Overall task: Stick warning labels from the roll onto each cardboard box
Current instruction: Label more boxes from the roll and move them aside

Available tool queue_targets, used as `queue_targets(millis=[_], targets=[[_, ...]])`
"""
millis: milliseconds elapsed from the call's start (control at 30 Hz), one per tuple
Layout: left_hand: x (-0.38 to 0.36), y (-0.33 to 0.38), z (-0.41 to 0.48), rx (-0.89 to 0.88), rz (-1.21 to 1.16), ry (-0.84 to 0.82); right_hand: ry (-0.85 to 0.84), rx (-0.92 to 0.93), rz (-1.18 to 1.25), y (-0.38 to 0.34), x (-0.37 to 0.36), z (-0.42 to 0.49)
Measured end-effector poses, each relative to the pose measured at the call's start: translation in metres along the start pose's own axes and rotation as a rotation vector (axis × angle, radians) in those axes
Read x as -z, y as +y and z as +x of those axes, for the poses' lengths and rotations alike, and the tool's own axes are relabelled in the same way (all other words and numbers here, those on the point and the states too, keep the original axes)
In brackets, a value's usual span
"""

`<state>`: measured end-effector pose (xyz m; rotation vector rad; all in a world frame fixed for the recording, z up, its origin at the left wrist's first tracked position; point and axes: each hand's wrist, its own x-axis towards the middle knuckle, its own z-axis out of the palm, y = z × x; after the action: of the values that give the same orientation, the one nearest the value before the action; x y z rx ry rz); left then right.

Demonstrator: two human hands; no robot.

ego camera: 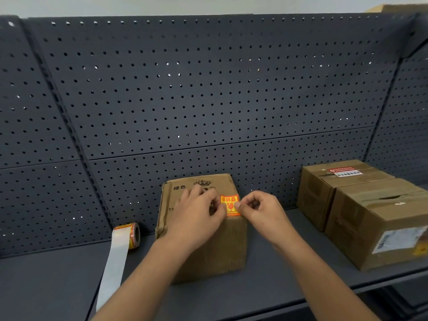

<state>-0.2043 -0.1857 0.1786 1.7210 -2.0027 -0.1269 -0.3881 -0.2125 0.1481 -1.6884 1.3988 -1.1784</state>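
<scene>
both hands pinch the small orange-and-yellow paper warning label (229, 205), the left hand (196, 212) at its left edge and the right hand (260, 208) at its right, at the top near edge of the worn brown cardboard box (220, 251) beneath them. thin, limp and sticky, the label probably needs edge-only holds and should be kept taut. the box looks stiff but dented. the glossy label roll (133, 235) lies left of the left hand on the dark metal shelf (58, 286).

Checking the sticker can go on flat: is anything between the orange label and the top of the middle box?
Nothing visible. The left hand and right hand pinch the label at the middle box's top front edge; only their fingertips crowd it. The roll lies apart on the shelf, to the left.
</scene>
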Motion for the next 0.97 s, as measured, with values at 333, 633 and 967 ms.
queue_targets(millis=[333, 633, 967], targets=[[-0.0050, -0.0024, 0.0017, -0.018, -0.013, 0.002, 0.024, -0.016, -0.021, 0.0014, -0.0028, -0.0003], [-0.0037, -0.0045, -0.0013, -0.013, -0.028, 0.015, 0.046, -0.029, -0.047, -0.0016, -0.0066, -0.0012], [0.0031, -0.0053, 0.0075, 0.131, -0.252, -0.056, 0.056, -0.038, -0.044, -0.0063, -0.0088, -0.0035]])
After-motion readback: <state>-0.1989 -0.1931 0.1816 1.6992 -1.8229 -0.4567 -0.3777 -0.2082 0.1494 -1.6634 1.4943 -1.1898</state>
